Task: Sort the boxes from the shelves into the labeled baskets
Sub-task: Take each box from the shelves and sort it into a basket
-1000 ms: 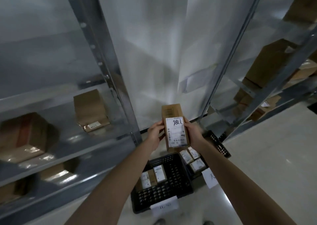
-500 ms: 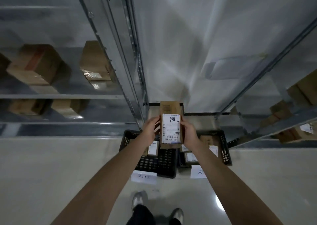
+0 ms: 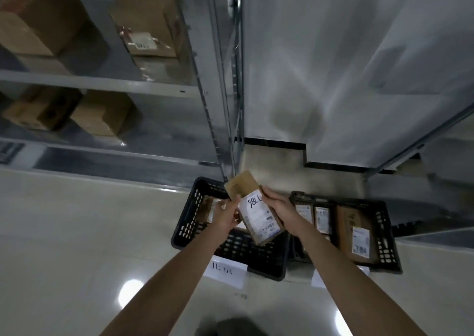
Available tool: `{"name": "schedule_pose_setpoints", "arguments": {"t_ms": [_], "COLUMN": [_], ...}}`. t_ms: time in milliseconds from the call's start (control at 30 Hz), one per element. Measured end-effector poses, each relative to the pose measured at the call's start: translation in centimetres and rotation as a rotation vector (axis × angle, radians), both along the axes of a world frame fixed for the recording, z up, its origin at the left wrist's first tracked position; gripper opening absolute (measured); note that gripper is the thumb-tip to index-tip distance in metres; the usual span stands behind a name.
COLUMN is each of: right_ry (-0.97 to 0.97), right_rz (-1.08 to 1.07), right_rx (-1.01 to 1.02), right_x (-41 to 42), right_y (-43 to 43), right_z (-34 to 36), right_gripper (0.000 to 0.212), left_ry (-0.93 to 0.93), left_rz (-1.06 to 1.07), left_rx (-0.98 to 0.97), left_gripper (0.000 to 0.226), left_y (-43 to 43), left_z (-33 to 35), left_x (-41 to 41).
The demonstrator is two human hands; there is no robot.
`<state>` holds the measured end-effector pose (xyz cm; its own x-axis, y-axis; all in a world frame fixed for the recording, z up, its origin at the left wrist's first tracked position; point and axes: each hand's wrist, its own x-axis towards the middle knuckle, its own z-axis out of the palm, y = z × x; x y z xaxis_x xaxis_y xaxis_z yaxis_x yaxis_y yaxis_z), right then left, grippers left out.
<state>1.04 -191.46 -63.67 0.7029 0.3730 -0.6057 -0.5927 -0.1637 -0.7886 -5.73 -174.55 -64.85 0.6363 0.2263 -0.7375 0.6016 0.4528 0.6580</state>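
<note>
Just below the middle of the frame, both hands hold a long, narrow brown cardboard box [image 3: 257, 208] in the air. It is tilted, with its bare far end pointing to the upper left. A white shipping label covers most of its upper face, with "98L" handwritten in dark ink at the top and blurred print and a barcode below.

The left hand [image 3: 227, 216] grasps the box's left edge with curled fingers. The right hand [image 3: 280, 211] clasps the right edge, its fingers lying over the label's upper corner.

The box hangs over the right part of the left basket [image 3: 189, 220], a black perforated crate on the pale floor. A paper tag [image 3: 225, 271] with handwritten characters too blurred to read lies at this crate's near edge.

Just to the right stands the right basket [image 3: 384, 235], holding several brown boxes with white labels. Another paper tag [image 3: 318, 279] at its near edge is partly hidden by the right forearm.

In the upper left, a grey metal shelf [image 3: 102, 83] carries more cardboard boxes [image 3: 151, 27].
</note>
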Motion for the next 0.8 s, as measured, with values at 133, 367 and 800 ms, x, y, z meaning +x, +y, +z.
{"name": "schedule_pose_setpoints", "arguments": {"t_ms": [133,367,800], "right_ry": [-0.051,-0.187,-0.356], "right_rz": [0.183,0.499,0.864], "right_rx": [-0.086,-0.171,-0.185], "right_x": [1.2,3.2,0.4], "right_y": [3.8,10.3,17.7], "right_z": [-11.6,-28.4,-46.7], "right_gripper": [0.040,0.034,0.048], "left_ry": [0.004,0.064,0.455], "left_rz": [0.005,-0.057,-0.688], "left_rx": [0.001,-0.008,0.669], "left_gripper": [0.105,0.067,0.071], "left_y": [5.3,12.5,14.8], "left_z": [-10.1,-26.0,-35.1], "left_x": [-0.7,-1.5,-4.0]}}
